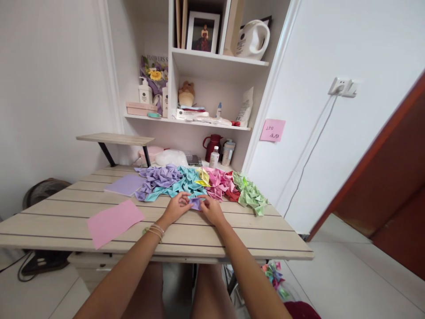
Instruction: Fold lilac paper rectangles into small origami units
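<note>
My left hand [177, 207] and my right hand [211, 209] meet over a small purple folded paper piece [195, 203] on the wooden table [66, 217]. Both pinch it from either side, fingers closed on its edges. Just behind it lies a long heap of folded paper pieces: purple [158, 178], teal [186, 179], yellow [203, 177], pink [221, 182], red [233, 195] and green [250, 194]. A beaded bracelet sits on my left wrist.
A pink paper sheet [113, 221] and a purple sheet stack [125, 184] lie at the table's left. Shelves [212, 60] with bottles, a framed photo and a kettle stand behind. A pink sticky note [272, 130] hangs on the wall. More folded pieces [274, 274] lie in a bag below the table.
</note>
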Available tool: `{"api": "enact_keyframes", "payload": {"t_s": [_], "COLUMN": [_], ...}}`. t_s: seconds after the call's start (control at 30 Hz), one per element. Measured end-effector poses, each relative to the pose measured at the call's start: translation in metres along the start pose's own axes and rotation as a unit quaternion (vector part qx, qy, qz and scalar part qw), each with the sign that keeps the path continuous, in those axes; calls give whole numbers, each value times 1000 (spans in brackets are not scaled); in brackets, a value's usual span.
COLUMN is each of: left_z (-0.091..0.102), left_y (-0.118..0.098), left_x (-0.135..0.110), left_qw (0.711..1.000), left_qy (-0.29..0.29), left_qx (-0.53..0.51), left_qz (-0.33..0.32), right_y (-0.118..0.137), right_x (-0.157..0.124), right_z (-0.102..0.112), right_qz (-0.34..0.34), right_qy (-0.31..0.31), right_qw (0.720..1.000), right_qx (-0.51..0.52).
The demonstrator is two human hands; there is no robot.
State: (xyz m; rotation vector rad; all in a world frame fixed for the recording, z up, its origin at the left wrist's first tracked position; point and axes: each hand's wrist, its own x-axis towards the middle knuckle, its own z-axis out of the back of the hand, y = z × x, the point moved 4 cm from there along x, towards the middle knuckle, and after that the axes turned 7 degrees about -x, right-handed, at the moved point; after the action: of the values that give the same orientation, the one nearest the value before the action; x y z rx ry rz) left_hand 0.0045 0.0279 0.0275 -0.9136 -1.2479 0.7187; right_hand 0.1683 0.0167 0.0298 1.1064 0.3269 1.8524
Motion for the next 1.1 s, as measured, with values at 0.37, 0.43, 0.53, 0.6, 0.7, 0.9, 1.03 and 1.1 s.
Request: {"api": "enact_keyframes", "payload": {"t_s": [0.37, 0.43, 0.53, 0.6, 0.7, 0.9, 1.03, 1.1], "left_z": [3, 6, 8, 9, 9, 7, 3, 1], "left_y": [1, 0, 0, 2, 4, 3, 3, 4], "left_x": [3, 5, 7, 7, 7, 6, 3, 1], "left_qw": [997, 998, 998, 997, 994, 996, 993, 992], "left_qy": [-5, -24, -29, -32, -44, -27, 0, 15], "left_qx": [-67, -51, -47, -67, -92, -75, -100, -103], "left_qz": [41, 31, 28, 33, 33, 49, 61, 65], "right_y": [-12, -10, -8, -8, -9, -9, -7, -6], "right_x": [3, 4, 5, 5, 5, 4, 2, 2], "right_z": [-9, -8, -6, -6, -9, -10, -9, -9], "right_qz": [-100, -105, -105, -109, -117, -112, -100, -92], "right_qy": [8, 18, 15, 12, 17, 25, 28, 31], "right_qw": [951, 946, 947, 944, 934, 943, 950, 951], "right_qx": [292, 305, 303, 312, 337, 311, 295, 295]}}
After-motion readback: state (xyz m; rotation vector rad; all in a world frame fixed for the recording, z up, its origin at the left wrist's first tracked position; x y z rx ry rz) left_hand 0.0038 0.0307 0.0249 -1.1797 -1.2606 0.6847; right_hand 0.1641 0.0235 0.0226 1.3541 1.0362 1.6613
